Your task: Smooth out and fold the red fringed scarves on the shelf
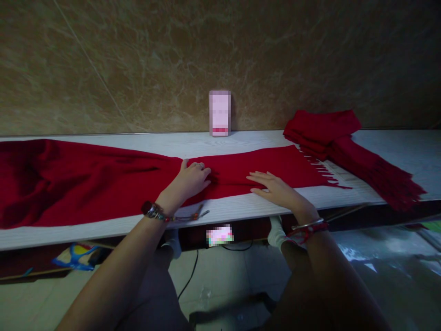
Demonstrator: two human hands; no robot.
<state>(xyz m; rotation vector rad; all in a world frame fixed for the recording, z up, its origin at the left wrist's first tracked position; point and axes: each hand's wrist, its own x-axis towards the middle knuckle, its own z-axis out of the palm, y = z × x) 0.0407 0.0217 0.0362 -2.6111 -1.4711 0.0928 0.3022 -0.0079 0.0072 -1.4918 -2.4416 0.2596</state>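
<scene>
A long red scarf [268,164] lies stretched across the white board [241,205], its fringe at the right and its left part loosely wrinkled. Near the middle, my left hand [195,178] rests on the cloth with its fingers bent and apart, a ring on one finger. To its right, my right hand [274,187] lies on the scarf near the front edge, fingers stretched out flat. Small creases run through the cloth between the hands. A second red scarf [324,131], bunched and fringed, sits at the board's right.
A phone [219,112] leans upright against the marbled wall [155,64] behind the board. Below the board's front edge are another lit screen [220,235], a black cable [189,278] and a blue package [78,256] at the left. My feet are under the board.
</scene>
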